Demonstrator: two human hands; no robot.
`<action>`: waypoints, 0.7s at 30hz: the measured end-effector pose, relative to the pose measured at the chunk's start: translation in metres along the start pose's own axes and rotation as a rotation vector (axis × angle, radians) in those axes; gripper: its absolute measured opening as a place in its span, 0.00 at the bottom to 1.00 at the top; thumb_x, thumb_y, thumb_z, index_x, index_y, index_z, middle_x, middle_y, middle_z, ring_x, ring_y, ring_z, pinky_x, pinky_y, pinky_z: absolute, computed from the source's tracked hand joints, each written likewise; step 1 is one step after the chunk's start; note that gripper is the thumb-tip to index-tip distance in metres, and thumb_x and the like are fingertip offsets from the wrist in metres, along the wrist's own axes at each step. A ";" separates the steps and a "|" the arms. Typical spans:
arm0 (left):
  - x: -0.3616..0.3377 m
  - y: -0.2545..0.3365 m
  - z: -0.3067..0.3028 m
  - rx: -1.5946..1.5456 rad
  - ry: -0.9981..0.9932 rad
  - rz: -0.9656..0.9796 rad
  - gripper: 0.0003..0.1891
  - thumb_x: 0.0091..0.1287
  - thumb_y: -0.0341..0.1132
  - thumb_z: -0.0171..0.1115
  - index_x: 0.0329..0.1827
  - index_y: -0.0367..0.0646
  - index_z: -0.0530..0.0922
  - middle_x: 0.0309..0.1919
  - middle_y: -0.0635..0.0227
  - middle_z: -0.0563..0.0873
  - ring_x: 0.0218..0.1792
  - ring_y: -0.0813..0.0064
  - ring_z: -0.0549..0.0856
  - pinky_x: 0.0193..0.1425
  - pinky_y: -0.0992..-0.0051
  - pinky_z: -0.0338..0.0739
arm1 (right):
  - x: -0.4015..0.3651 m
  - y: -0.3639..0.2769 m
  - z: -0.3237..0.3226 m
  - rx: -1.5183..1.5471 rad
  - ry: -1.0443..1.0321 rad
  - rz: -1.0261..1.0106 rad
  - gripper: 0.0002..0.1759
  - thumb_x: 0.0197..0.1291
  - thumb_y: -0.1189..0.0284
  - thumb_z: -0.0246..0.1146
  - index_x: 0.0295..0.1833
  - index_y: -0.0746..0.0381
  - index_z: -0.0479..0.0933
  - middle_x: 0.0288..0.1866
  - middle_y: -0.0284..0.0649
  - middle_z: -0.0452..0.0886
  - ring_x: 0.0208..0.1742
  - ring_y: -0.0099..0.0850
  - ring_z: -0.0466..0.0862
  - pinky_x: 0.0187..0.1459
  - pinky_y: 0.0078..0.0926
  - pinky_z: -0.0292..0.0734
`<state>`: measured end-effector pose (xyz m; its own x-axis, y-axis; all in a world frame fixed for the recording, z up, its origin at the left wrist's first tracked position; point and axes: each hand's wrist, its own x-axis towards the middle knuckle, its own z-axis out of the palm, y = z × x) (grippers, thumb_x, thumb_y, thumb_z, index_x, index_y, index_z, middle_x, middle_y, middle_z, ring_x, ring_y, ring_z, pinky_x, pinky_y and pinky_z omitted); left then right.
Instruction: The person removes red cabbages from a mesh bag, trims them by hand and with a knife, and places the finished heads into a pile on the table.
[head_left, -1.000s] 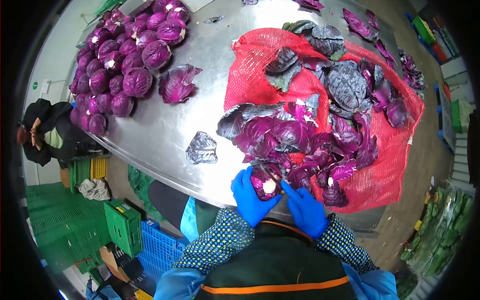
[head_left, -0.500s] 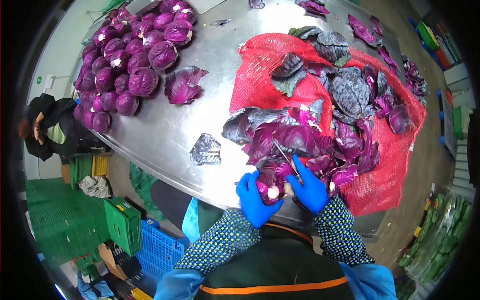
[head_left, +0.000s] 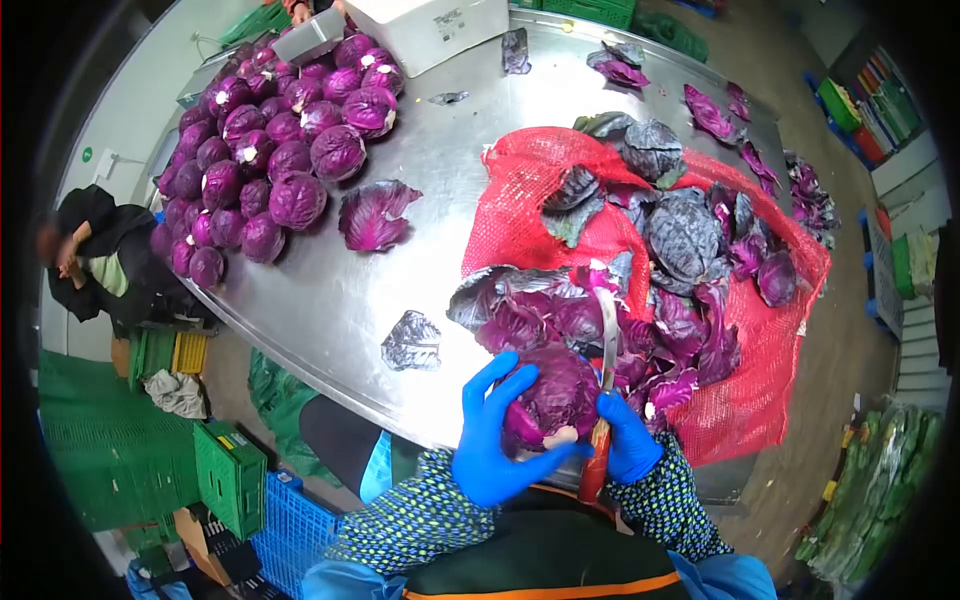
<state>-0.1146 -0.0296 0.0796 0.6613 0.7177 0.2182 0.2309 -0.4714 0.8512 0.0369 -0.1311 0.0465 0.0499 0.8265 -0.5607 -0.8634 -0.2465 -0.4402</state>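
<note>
Steel table (head_left: 330, 300), near edge: since half a second ago the red cabbage (head_left: 555, 395) has risen clear of the leaf heap (head_left: 650, 320). Left hand (head_left: 490, 445) cups it, fingers spread wide; right hand (head_left: 630, 445) is closed round the knife (head_left: 606, 340), blade apparently against the head's right side. Red mesh sack (head_left: 520, 190) right, trimmed heads (head_left: 270, 150) far left.

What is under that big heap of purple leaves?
A red net is spread under the leaves, lying on the metal table. The leaves cover its middle, so anything else beneath them cannot be seen.
</note>
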 end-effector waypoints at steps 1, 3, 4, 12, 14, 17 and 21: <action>0.006 0.004 -0.007 -0.004 -0.007 -0.001 0.45 0.43 0.36 0.78 0.65 0.39 0.63 0.61 0.51 0.64 0.64 0.55 0.66 0.67 0.63 0.63 | -0.003 0.000 -0.010 -0.001 0.046 0.049 0.40 0.57 0.65 0.63 0.73 0.60 0.52 0.67 0.41 0.65 0.63 0.31 0.70 0.64 0.31 0.65; 0.019 0.007 -0.027 0.015 -0.267 -0.007 0.39 0.47 0.33 0.75 0.63 0.40 0.65 0.55 0.52 0.73 0.60 0.57 0.73 0.64 0.65 0.68 | -0.003 -0.003 -0.010 -0.057 0.026 -0.037 0.40 0.56 0.67 0.63 0.72 0.60 0.54 0.64 0.40 0.67 0.57 0.28 0.73 0.56 0.26 0.70; 0.021 0.009 -0.031 0.124 -0.264 0.055 0.32 0.51 0.33 0.70 0.60 0.39 0.68 0.46 0.53 0.79 0.47 0.58 0.82 0.52 0.67 0.77 | -0.004 -0.005 -0.009 -0.114 -0.001 -0.122 0.40 0.55 0.69 0.64 0.72 0.60 0.55 0.62 0.39 0.70 0.51 0.25 0.76 0.48 0.22 0.76; 0.041 0.001 -0.023 0.451 -0.610 0.279 0.18 0.54 0.35 0.62 0.47 0.38 0.76 0.24 0.55 0.80 0.26 0.59 0.83 0.30 0.66 0.78 | -0.016 -0.002 -0.028 -0.210 0.051 -0.100 0.36 0.57 0.72 0.61 0.71 0.62 0.57 0.64 0.42 0.68 0.60 0.27 0.72 0.56 0.26 0.71; 0.046 -0.012 -0.015 0.119 -0.518 -0.023 0.19 0.56 0.37 0.65 0.50 0.42 0.77 0.21 0.60 0.80 0.25 0.64 0.83 0.31 0.71 0.78 | -0.022 0.002 -0.025 -0.134 0.008 -0.077 0.36 0.57 0.72 0.61 0.71 0.62 0.57 0.64 0.42 0.68 0.61 0.29 0.72 0.58 0.27 0.70; 0.040 -0.006 -0.012 -0.161 -0.430 -0.182 0.24 0.56 0.42 0.68 0.55 0.44 0.75 0.31 0.58 0.80 0.34 0.63 0.81 0.41 0.69 0.76 | -0.029 0.008 -0.018 0.045 -0.008 -0.019 0.36 0.57 0.73 0.59 0.71 0.63 0.56 0.66 0.42 0.67 0.63 0.33 0.70 0.62 0.31 0.66; 0.019 0.005 -0.003 0.054 -0.428 0.035 0.34 0.48 0.46 0.74 0.56 0.41 0.71 0.47 0.54 0.75 0.49 0.56 0.74 0.57 0.61 0.68 | -0.031 0.001 -0.010 -0.171 0.075 -0.216 0.37 0.54 0.75 0.62 0.70 0.63 0.56 0.58 0.40 0.72 0.53 0.30 0.76 0.53 0.28 0.73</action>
<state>-0.1034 -0.0171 0.0895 0.9033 0.4285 0.0189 0.2325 -0.5263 0.8179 0.0394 -0.1623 0.0558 0.2665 0.8309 -0.4885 -0.7314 -0.1558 -0.6639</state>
